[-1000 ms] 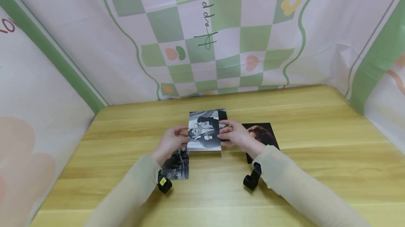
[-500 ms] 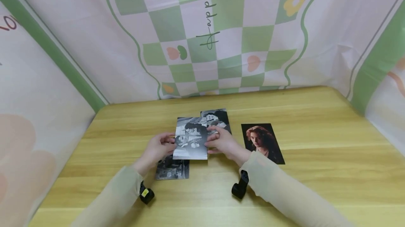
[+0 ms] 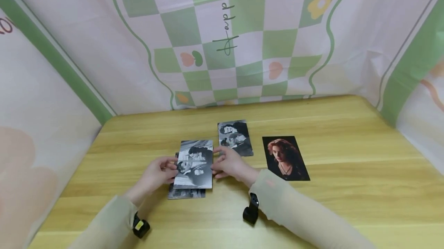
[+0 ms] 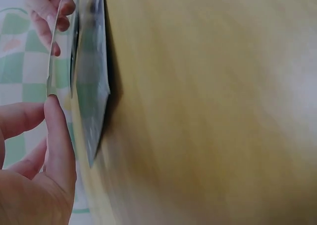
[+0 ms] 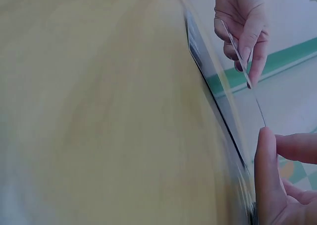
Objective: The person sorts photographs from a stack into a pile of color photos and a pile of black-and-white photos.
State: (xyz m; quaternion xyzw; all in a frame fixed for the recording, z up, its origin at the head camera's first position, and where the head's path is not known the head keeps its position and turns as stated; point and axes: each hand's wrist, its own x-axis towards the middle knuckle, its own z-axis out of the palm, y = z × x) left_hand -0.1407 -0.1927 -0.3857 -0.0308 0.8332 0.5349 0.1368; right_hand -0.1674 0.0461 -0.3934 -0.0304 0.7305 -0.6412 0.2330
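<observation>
A black-and-white photo (image 3: 194,165) of people before a striped background is held between both hands, above another black-and-white photo (image 3: 187,194) that it mostly covers. My left hand (image 3: 156,175) pinches its left edge; my right hand (image 3: 231,166) pinches its right edge. Seen nearly edge-on in the left wrist view, the held photo (image 4: 51,69) stays apart from the photo lying below. The right wrist view also has its thin edge (image 5: 258,106) running between the fingers of both hands.
Behind my right hand lies a black-and-white photo (image 3: 235,137) of people. Farther right is a colour photo (image 3: 286,158) of a red-haired person on black. The wooden table (image 3: 347,172) meets a green-and-white checked cloth (image 3: 249,56) at its back.
Both hands have carried the photo left and toward the near edge, from over the back photo to over the front-left one. The back photo and the colour photo are now uncovered.
</observation>
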